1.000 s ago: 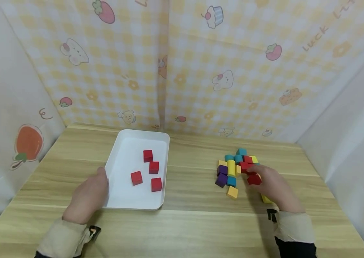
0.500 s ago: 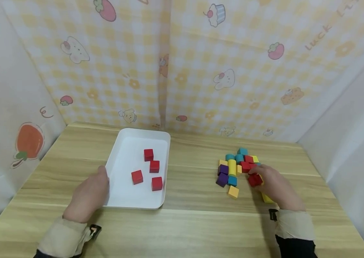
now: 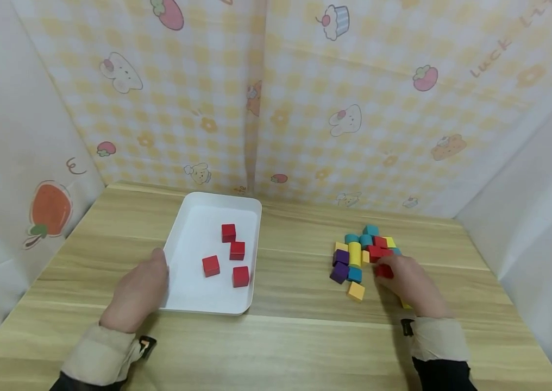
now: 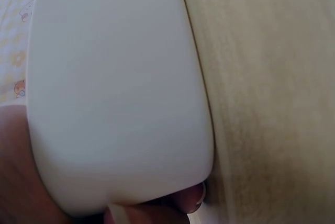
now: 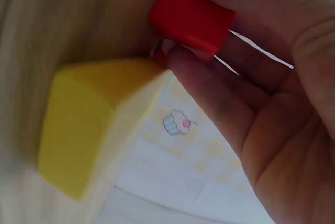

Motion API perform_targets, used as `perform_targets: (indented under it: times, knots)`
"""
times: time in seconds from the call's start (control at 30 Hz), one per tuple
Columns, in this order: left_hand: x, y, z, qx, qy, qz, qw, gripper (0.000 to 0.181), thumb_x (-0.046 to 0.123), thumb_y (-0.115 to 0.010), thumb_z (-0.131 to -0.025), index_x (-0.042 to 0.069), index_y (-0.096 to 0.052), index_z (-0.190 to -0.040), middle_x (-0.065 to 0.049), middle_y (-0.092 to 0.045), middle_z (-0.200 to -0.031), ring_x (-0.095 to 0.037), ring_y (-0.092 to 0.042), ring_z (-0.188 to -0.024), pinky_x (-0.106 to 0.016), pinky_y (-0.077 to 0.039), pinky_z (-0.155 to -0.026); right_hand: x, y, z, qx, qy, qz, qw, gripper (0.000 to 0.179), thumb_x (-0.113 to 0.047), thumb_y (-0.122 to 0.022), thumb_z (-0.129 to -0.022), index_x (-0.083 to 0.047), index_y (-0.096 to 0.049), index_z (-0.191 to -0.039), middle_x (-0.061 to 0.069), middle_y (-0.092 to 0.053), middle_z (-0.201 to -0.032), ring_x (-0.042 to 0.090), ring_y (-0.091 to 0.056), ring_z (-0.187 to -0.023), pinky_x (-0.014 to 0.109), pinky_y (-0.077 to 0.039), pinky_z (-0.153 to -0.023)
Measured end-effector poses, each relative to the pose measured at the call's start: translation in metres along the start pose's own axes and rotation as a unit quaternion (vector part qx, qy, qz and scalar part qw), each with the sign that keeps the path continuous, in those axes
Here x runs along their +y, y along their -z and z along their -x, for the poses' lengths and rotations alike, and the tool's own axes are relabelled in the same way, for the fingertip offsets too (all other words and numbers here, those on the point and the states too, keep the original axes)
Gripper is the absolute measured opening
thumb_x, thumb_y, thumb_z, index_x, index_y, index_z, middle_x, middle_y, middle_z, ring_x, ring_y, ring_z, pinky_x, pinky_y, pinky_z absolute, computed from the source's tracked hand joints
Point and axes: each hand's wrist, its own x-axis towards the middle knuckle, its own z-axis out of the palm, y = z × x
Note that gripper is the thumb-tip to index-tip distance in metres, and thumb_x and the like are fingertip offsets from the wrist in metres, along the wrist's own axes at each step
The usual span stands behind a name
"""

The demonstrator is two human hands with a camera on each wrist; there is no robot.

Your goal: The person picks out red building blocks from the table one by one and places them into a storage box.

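Note:
My left hand (image 3: 136, 290) grips the left side of a shallow white tray (image 3: 195, 233). Up close in the left wrist view, the tray's smooth wall (image 4: 115, 77) fills the middle, with fingertips (image 4: 189, 198) along its lower edge. Inside the tray lie several red cubes (image 3: 229, 233), apart from one another or nearly touching. Over on the right, my right hand (image 3: 415, 285) pinches a red cube (image 5: 191, 14) between thumb and fingers, low over the table at the near right side of a block pile. Part of that cube is hidden by the thumb.
The pile holds purple cubes (image 3: 340, 272), a yellow cylinder (image 3: 354, 254), teal blocks (image 3: 371, 230), orange blocks (image 3: 356, 291) and further red cubes (image 3: 375, 253). A yellow block (image 5: 78, 135) stands beside the right hand. Patterned cloth (image 3: 300, 108) closes off the table's back.
The right hand's fingers have come further round the red cube, and hand and cube have shifted slightly left towards the pile. The left hand stays on the tray. The head view has turned slightly.

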Motion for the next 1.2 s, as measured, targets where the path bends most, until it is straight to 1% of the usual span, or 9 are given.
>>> perform_targets:
  times: [0.17,0.3,0.43,0.57,0.77,0.87,0.93,1.1,1.2]
  knots:
    - [-0.001,0.0,0.001,0.001,0.0,0.0,1.0,0.016,0.006,-0.026,-0.104,-0.005,-0.037,-0.101,-0.016,-0.055,-0.07,-0.028,-0.056,-0.061,-0.044,-0.045,-0.049,-0.001,-0.004,-0.002,0.008,-0.002,0.007,0.9999,0.022,-0.011,-0.083,-0.081,-0.001,-0.073,-0.098,0.013,-0.074,-0.096,0.024,-0.066,-0.084,0.047,-0.058,-0.079]
    - [-0.001,-0.001,0.001,0.001,0.001,0.0,1.0,0.015,0.005,-0.026,-0.103,-0.006,-0.037,-0.101,-0.016,-0.055,-0.071,-0.027,-0.056,-0.061,-0.044,-0.045,-0.049,-0.001,-0.002,-0.001,0.008,0.001,-0.001,1.0,0.022,-0.01,-0.084,-0.081,-0.002,-0.074,-0.098,0.012,-0.075,-0.097,0.024,-0.066,-0.085,0.046,-0.058,-0.079]
    - [-0.001,-0.001,0.002,0.0,0.001,0.0,1.0,0.015,0.005,-0.026,-0.104,-0.006,-0.037,-0.101,-0.016,-0.055,-0.07,-0.027,-0.056,-0.06,-0.043,-0.045,-0.049,-0.004,0.005,0.003,0.019,0.001,-0.007,0.9998,0.024,-0.01,-0.085,-0.08,-0.001,-0.075,-0.1,0.014,-0.074,-0.099,0.025,-0.066,-0.086,0.046,-0.057,-0.078]
    - [-0.002,-0.001,0.003,0.004,-0.003,0.0,1.0,0.016,0.006,-0.027,-0.104,-0.006,-0.037,-0.101,-0.015,-0.054,-0.069,-0.026,-0.054,-0.059,-0.042,-0.044,-0.048,-0.011,0.014,0.007,0.03,0.006,0.005,0.9995,0.025,-0.008,-0.085,-0.079,0.0,-0.075,-0.101,0.015,-0.074,-0.098,0.026,-0.067,-0.085,0.047,-0.058,-0.077]
    - [-0.003,-0.001,0.005,0.005,-0.003,0.0,1.0,0.015,0.005,-0.026,-0.104,-0.005,-0.037,-0.1,-0.014,-0.053,-0.068,-0.025,-0.053,-0.059,-0.041,-0.043,-0.048,-0.037,0.028,0.009,0.027,0.022,-0.01,0.9994,0.028,-0.009,-0.085,-0.079,-0.003,-0.074,-0.103,0.011,-0.074,-0.097,0.022,-0.065,-0.083,0.041,-0.059,-0.074]
    - [-0.003,-0.002,0.005,0.007,-0.002,-0.003,1.0,0.015,0.004,-0.026,-0.103,-0.006,-0.037,-0.099,-0.015,-0.054,-0.069,-0.026,-0.054,-0.059,-0.042,-0.044,-0.048,-0.054,0.035,0.01,0.035,0.034,-0.022,0.9986,0.032,-0.009,-0.086,-0.077,-0.003,-0.073,-0.106,0.011,-0.074,-0.098,0.022,-0.066,-0.084,0.039,-0.06,-0.072]
    - [-0.003,-0.002,0.004,0.009,-0.004,-0.006,0.9999,0.015,0.004,-0.027,-0.103,-0.006,-0.037,-0.1,-0.014,-0.054,-0.068,-0.026,-0.053,-0.058,-0.042,-0.043,-0.048,-0.065,0.037,0.011,0.05,0.046,-0.026,0.9974,0.035,-0.009,-0.087,-0.077,-0.003,-0.072,-0.108,0.011,-0.075,-0.098,0.022,-0.068,-0.084,0.037,-0.06,-0.071]
    - [-0.001,-0.003,0.002,0.02,-0.017,-0.007,0.9996,0.013,0.004,-0.029,-0.103,-0.006,-0.037,-0.099,-0.013,-0.051,-0.065,-0.024,-0.051,-0.055,-0.04,-0.041,-0.046,-0.095,0.034,0.01,0.112,0.103,-0.022,0.9881,0.033,-0.012,-0.089,-0.076,-0.008,-0.072,-0.103,-0.001,-0.072,-0.088,0.01,-0.064,-0.076,0.027,-0.056,-0.067]
    - [-0.001,-0.003,0.001,0.012,-0.016,-0.008,0.9998,0.012,0.004,-0.03,-0.102,-0.005,-0.037,-0.097,-0.012,-0.05,-0.065,-0.024,-0.05,-0.055,-0.038,-0.04,-0.045,-0.115,0.028,0.009,0.123,0.127,-0.023,0.9839,0.034,-0.014,-0.089,-0.075,-0.01,-0.072,-0.105,-0.002,-0.073,-0.094,0.01,-0.066,-0.082,0.027,-0.058,-0.071]
